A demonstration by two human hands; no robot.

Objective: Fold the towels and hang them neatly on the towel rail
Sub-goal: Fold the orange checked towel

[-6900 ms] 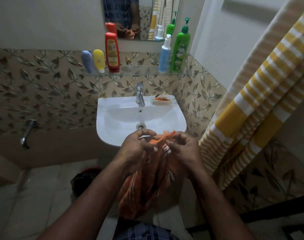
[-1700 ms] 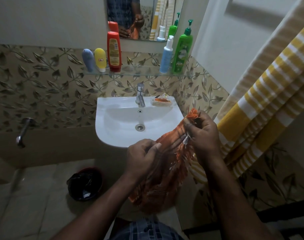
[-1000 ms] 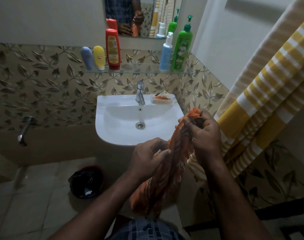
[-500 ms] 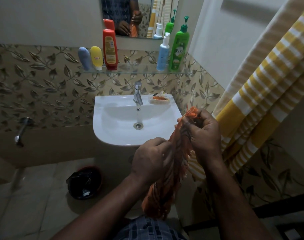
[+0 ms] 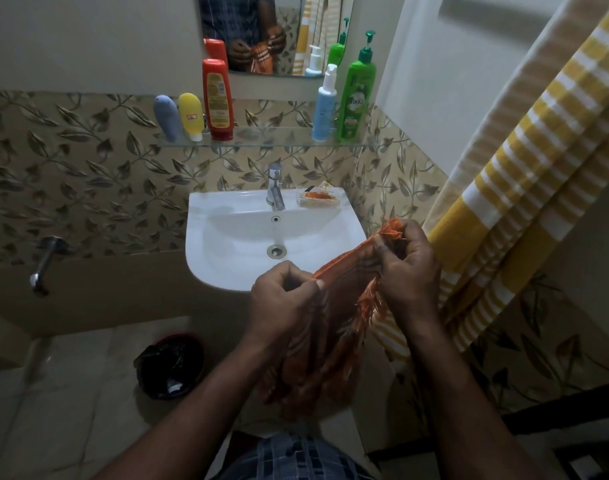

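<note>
An orange fringed towel (image 5: 334, 327) hangs in front of me, below the sink's front edge. My left hand (image 5: 282, 299) pinches its top edge at the left. My right hand (image 5: 408, 268) grips a bunched corner of it higher up at the right. The cloth is stretched between both hands and the rest droops down in folds. A yellow and white striped towel (image 5: 525, 188) hangs slanting down the right side, just behind my right hand. The towel rail is out of view.
A white sink (image 5: 233, 268) with a tap (image 5: 274, 187) and a soap dish (image 5: 318, 199) is straight ahead. A glass shelf (image 5: 261, 142) above carries several bottles below a mirror (image 5: 275, 32). A dark bin (image 5: 171, 367) stands on the floor at the left.
My left hand has moved left and away from the right one, spreading the orange towel's top edge wider. My right hand stays near the sink's right corner.
</note>
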